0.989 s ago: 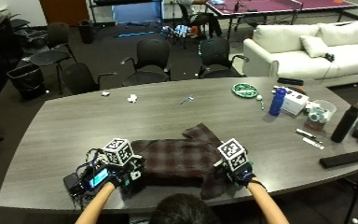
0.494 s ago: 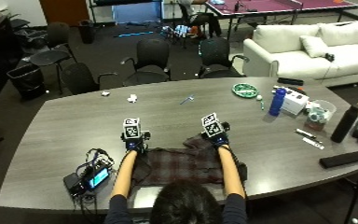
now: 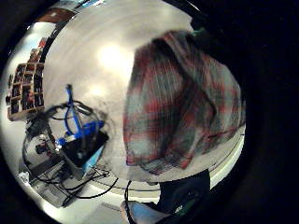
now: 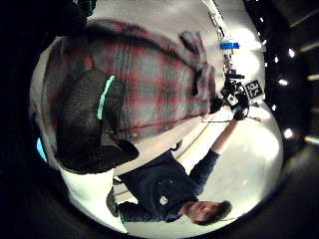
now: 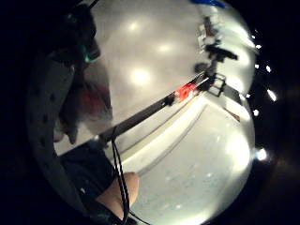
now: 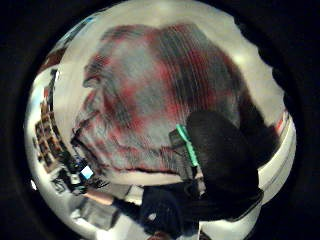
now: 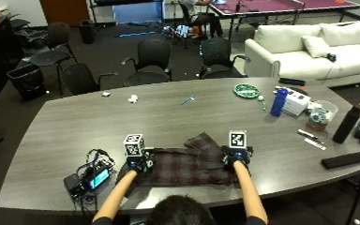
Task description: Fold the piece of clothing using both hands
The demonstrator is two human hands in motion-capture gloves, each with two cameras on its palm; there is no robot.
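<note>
The plaid shirt point(image 7: 189, 164) lies flattened on the counter point(image 7: 168, 117) near its front edge, just before the person. The left hand point(image 7: 140, 163) is set on its left border and the right hand point(image 7: 236, 157) on its right border; whether the fingers pinch the cloth cannot be told. For a good fold, both borders should be taken at the same height and brought over together, so that the edges meet evenly. No brand or writing can be read.

The person wears a black glove on each hand, a dark navy short-sleeved shirt, forearms bare.
</note>
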